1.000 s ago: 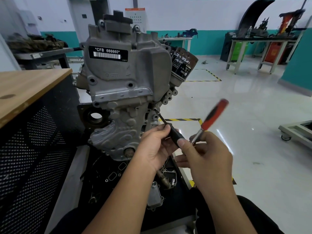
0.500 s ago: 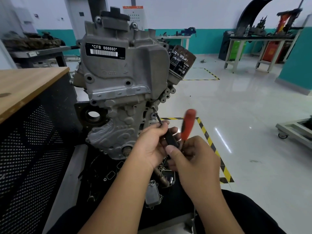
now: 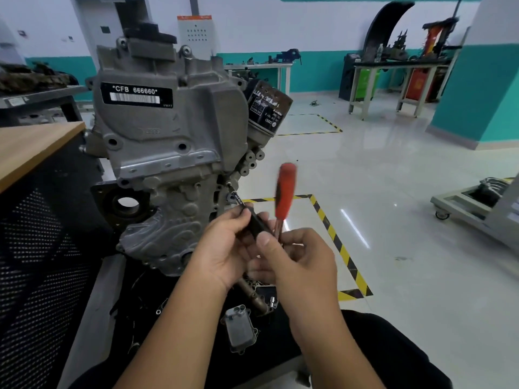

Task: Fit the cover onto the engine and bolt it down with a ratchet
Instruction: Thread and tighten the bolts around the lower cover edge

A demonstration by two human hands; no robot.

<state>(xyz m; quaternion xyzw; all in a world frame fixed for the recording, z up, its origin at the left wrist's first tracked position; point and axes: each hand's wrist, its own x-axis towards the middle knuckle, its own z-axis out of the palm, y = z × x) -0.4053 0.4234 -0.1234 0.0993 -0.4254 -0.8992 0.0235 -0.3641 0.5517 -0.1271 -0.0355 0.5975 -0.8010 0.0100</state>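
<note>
Gripping the black extension (image 3: 257,226) near its rear end, the left hand (image 3: 224,249) is curled round it, while its tip is seated on a bolt at the right edge of the cover (image 3: 174,153), already fitted on the engine (image 3: 157,56). The ratchet (image 3: 283,197) is grasped low by the right hand (image 3: 303,262), just beside the left hand's grip, its red handle rising upright and blurred above it.

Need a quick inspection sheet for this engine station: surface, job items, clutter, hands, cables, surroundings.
Surface: dark tray under the engine.
Job's things: cover on the engine; ratchet, red handle up, extension reaching a bolt at the cover's right edge.
Clutter: oil cooler and small parts on the tray.
Hands: left hand pinches the extension; right hand grips the ratchet.
Cables: nothing seen.
Surroundings: wooden bench left, workbenches behind, hazard tape.
</note>
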